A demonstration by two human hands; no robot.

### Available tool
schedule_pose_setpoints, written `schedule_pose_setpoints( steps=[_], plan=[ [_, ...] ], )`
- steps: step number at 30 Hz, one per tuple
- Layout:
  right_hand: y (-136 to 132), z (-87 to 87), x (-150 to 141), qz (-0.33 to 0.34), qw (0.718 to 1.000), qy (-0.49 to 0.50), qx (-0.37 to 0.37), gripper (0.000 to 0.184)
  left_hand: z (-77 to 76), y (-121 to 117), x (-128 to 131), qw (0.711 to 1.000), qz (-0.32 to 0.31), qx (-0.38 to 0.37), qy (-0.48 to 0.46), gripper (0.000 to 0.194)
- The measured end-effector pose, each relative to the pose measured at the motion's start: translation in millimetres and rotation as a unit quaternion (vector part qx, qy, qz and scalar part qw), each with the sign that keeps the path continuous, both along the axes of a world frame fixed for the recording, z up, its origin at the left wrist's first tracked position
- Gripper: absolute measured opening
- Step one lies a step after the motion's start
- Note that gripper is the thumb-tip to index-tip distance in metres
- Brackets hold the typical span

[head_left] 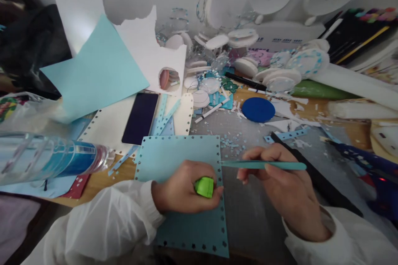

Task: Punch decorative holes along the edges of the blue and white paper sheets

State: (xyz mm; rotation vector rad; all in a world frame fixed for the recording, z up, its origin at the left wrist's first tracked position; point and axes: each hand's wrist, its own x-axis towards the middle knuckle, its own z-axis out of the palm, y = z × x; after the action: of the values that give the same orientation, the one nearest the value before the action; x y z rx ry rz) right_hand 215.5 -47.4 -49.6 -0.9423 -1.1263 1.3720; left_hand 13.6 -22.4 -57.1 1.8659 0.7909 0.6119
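Observation:
A light blue sheet of paper point(177, 153) with small punched holes along its edges lies in front of me. Over its right half, my left hand point(183, 186) is closed around a small bright green paper punch point(205, 187), whose lower part is hidden by the fingers. To the right, my right hand point(287, 186) pinches teal tweezers point(280, 165). Their thin tips point left and reach the sheet's right edge; whether they touch it I cannot tell. Tiny blue paper bits point(231, 143) are scattered on the grey mat point(248, 215) just beyond.
A water bottle point(68, 157) lies at the left, near a phone point(141, 118). Behind are another blue sheet point(96, 70), a blue disc point(258, 109), a white pen point(213, 110) and piled white rounds point(217, 41). A blue tool with a red light point(379, 178) lies far right.

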Motion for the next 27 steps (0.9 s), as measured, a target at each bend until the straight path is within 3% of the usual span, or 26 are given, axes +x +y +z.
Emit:
schedule_pose_setpoints(
  steps=[4, 16, 22, 27],
  plan=[
    [-6, -5.5, 3, 0.008, 1.000, -0.003, 0.003, 0.016, -2.0, -1, -1, 1.000, 0.015, 0.003, 0.025, 0.027],
    [-19, 1.9, -2, 0.028, 1.000, -0.010, 0.005, 0.016, -4.7, -3, 0, 0.999, 0.026, 0.009, 0.021, 0.025],
    [-21, 10.6, -10, 0.009, 0.993, -0.066, 0.097, 0.014, -5.6, -3, 1, 0.999, 0.013, 0.024, 0.039, 0.023],
    [-16, 15.4, -8, 0.050, 0.980, -0.144, 0.126, 0.016, -8.3, -4, 2, 0.999, 0.007, 0.041, 0.033, 0.021]
  ],
)
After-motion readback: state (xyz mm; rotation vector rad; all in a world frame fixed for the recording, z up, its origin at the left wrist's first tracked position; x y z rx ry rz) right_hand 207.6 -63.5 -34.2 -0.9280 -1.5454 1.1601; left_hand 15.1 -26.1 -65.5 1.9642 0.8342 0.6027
